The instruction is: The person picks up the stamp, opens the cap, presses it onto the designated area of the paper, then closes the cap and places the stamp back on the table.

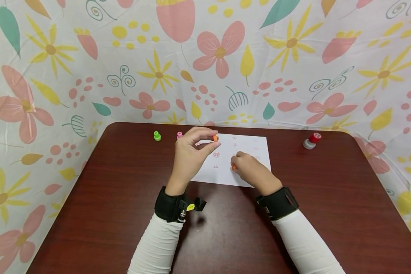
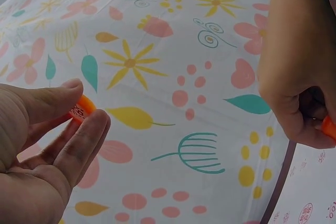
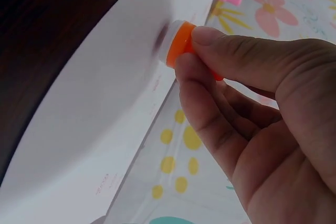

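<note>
My left hand (image 1: 190, 150) is raised over the left part of a white sheet of paper (image 1: 205, 174). Between its thumb and fingers it pinches a small orange cap (image 2: 85, 107) with red marks on the side shown. My right hand (image 1: 251, 169) is low over the right half of the sheet. It pinches an orange toy stamp (image 3: 181, 43) whose pale round end faces the paper, right at its surface. Red stamped prints (image 1: 216, 154) lie on the sheet, several of them faint, and the right hand hides part of the sheet.
On the brown table (image 1: 123, 190), a small green stamp (image 1: 157, 136) stands left of the paper. Closer to the paper, a pink one (image 1: 179, 134) is partly behind my left hand. A red stamp with a grey base (image 1: 311, 140) lies at the right. Flowered cloth (image 1: 198, 87) hangs behind.
</note>
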The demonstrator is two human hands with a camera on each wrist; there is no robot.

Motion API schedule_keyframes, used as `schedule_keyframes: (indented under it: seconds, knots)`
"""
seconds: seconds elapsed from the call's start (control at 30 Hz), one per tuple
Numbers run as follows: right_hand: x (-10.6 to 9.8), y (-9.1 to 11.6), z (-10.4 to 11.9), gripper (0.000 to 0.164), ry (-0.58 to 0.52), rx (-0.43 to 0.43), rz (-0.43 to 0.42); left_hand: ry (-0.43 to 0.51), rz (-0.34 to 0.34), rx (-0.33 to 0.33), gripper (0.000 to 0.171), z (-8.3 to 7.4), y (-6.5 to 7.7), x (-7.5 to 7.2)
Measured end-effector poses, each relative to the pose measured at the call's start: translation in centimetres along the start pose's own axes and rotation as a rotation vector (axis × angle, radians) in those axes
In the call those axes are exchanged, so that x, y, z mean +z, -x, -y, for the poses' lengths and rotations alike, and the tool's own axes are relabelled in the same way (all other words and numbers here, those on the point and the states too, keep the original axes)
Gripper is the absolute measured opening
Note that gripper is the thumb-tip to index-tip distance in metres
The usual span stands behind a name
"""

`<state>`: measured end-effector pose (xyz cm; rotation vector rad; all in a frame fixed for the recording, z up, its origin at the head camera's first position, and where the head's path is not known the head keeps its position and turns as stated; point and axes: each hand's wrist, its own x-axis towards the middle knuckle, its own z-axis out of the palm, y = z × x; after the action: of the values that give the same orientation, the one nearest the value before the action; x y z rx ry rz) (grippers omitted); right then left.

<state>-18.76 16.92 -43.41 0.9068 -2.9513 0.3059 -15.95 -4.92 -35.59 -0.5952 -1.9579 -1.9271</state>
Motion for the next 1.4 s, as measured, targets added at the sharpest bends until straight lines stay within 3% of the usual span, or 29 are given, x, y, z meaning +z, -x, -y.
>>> schedule_keyframes:
  seconds: [0.3, 0.57, 0.93, 1.2, 1.4]
  knots:
    - [0.0, 0.1, -0.3, 0.011, -0.004, 0.013, 0.022, -0.016, 0.001, 0.015, 0.027, 0.1, -0.2, 0.1]
    - [0.0, -0.1, -0.8, 0.013, -0.088, 0.017, 0.018, -0.019, -0.009, -0.001, 0.027, 0.0, -0.3, 0.0]
    - [0.4, -0.4, 0.4, 0.012, 0.036, -0.006, 0.003, -0.029, -0.016, -0.006, 0.026, 0.1, -0.1, -0.3]
    - [-0.1, -0.7, -0.3, 0.013, -0.026, 0.004, 0.050, -0.027, -0.023, -0.009, 0.026, 0.1, -0.1, -0.7]
    - [0.4, -0.1, -0.4, 0.015, -0.042, -0.021, -0.006, 0.001, -0.040, 0.017, 0.026, 0.1, -0.2, -1.2]
